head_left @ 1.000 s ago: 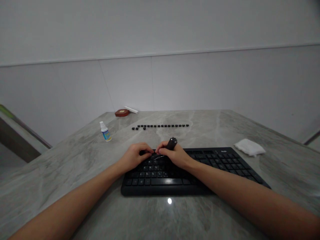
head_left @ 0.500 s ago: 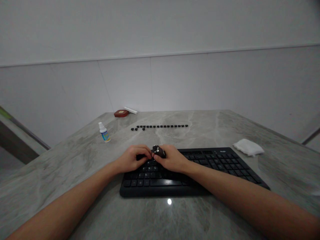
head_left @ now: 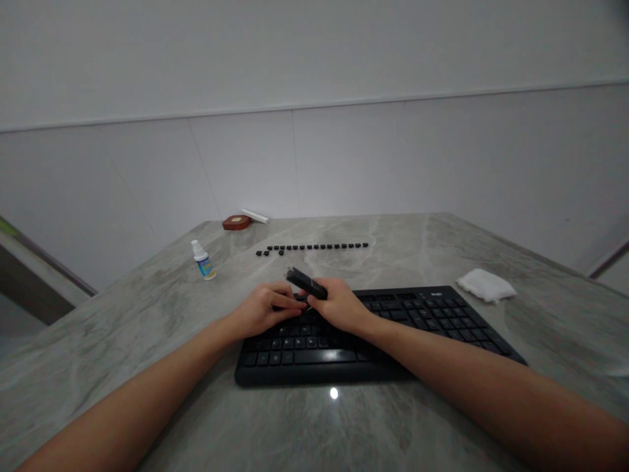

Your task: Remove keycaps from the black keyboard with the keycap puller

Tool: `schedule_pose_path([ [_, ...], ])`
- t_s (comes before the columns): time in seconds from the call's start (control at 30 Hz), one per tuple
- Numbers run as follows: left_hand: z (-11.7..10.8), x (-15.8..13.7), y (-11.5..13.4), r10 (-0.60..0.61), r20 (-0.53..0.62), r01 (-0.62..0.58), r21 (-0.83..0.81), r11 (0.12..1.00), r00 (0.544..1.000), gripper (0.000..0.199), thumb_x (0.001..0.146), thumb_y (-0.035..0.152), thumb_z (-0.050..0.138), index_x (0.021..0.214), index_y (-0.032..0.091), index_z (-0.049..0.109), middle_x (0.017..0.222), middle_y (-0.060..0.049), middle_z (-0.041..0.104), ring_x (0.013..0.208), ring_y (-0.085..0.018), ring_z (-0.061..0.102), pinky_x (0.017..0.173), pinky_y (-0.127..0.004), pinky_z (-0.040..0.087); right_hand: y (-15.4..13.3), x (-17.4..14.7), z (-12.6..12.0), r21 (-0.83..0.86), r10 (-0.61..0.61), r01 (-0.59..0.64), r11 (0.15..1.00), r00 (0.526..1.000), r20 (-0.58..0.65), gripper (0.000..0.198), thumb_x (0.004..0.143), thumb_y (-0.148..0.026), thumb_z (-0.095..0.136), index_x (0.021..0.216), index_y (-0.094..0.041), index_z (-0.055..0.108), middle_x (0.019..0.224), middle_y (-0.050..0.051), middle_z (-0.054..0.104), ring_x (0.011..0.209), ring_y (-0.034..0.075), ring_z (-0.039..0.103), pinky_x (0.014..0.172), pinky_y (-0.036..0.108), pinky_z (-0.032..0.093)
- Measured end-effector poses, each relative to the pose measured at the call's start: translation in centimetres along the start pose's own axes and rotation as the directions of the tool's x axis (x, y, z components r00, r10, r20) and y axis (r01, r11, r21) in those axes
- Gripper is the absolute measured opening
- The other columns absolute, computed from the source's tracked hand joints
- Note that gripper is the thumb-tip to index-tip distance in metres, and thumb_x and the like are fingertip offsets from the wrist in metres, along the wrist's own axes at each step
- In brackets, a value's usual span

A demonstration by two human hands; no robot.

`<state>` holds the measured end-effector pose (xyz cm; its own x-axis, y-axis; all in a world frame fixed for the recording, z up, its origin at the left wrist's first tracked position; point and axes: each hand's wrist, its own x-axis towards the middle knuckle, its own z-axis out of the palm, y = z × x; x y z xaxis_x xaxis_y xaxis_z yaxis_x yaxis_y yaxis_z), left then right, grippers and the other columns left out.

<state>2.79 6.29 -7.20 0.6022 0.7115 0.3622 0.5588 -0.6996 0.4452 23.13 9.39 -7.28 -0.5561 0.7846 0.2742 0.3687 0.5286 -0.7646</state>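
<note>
A black keyboard lies before me with both hands over its upper left part. My right hand is closed around a black keycap puller, whose body tilts up to the left. A thin pale wire shows faintly at its lower end by the keys. My left hand is pinched close beside that end, fingertips together; what they hold, if anything, is too small to make out. Beyond the hands, loose black keycaps stand in a long row, with a few more in a shorter row in front.
A white spray bottle with a blue label stands on the left of the grey marbled table. White folded tissue lies at the right. Near the wall are a reddish-brown case and a white flat strip.
The keycap puller has turned in my right hand, its upper end now pointing up and left instead of toward me. My left fingers have shifted slightly right. The keycap rows look the same.
</note>
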Motion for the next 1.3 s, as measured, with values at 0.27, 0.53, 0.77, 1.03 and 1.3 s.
schedule_pose_path([
  [0.27,-0.1,0.1,0.0,-0.03,-0.04,0.028,-0.063,0.998,0.999,0.016,0.09,0.024,0.058,0.097,0.021,0.072,0.093,-0.003,0.07,0.085,-0.015,0.062,0.078,-0.028,0.048,-0.1,-0.4,-0.2,-0.019,-0.103,0.104,0.994,0.994,0.043,0.013,0.079,-0.012,0.054,0.084,-0.015,0.066,0.076,0.002,0.066,0.07,0.014,0.057,0.065,0.024,0.039],
  [0.53,-0.7,-0.1,0.3,-0.171,0.014,0.169,-0.258,0.951,0.985,0.009,0.082,0.019,0.061,0.088,0.015,0.067,0.084,-0.002,0.067,0.079,-0.015,0.061,0.075,-0.027,0.047,0.2,-0.9,0.1,-0.167,-0.213,0.227,0.959,0.972,0.098,0.037,0.072,-0.004,0.056,0.106,-0.018,0.056,0.08,0.001,0.063,0.074,0.016,0.057,0.068,0.026,0.039],
  [0.77,-0.8,0.1,0.4,-0.126,0.059,0.135,-0.2,0.97,0.99,0.014,0.088,0.019,0.057,0.094,0.019,0.07,0.089,-0.002,0.064,0.082,-0.014,0.059,0.077,-0.027,0.045,0.5,-0.9,0.4,-0.297,-0.243,0.233,0.926,0.97,0.003,0.017,0.078,-0.016,0.061,0.094,-0.017,0.064,0.076,0.004,0.059,0.073,0.016,0.053,0.068,0.027,0.039],
  [1.03,-0.7,0.1,0.6,-0.155,0.034,0.158,-0.179,0.971,0.987,0.007,0.086,0.017,0.058,0.082,0.016,0.063,0.084,-0.001,0.062,0.081,-0.014,0.057,0.077,-0.028,0.045,-0.3,-1.0,0.1,-0.26,-0.349,0.347,0.901,0.936,0.041,0.011,0.087,-0.023,0.055,0.087,-0.016,0.063,0.079,0.004,0.064,0.077,0.016,0.053,0.074,0.029,0.039],
  [1.3,-0.3,0.1,0.7,-0.132,-0.021,0.128,-0.137,0.982,0.991,0.009,0.086,0.014,0.056,0.082,0.017,0.064,0.088,-0.002,0.061,0.085,-0.015,0.057,0.079,-0.029,0.046,0.2,-0.8,0.2,-0.231,-0.326,0.328,0.916,0.944,0.049,0.01,0.087,-0.02,0.053,0.088,-0.017,0.062,0.082,0.004,0.064,0.08,0.017,0.056,0.078,0.03,0.041],
])
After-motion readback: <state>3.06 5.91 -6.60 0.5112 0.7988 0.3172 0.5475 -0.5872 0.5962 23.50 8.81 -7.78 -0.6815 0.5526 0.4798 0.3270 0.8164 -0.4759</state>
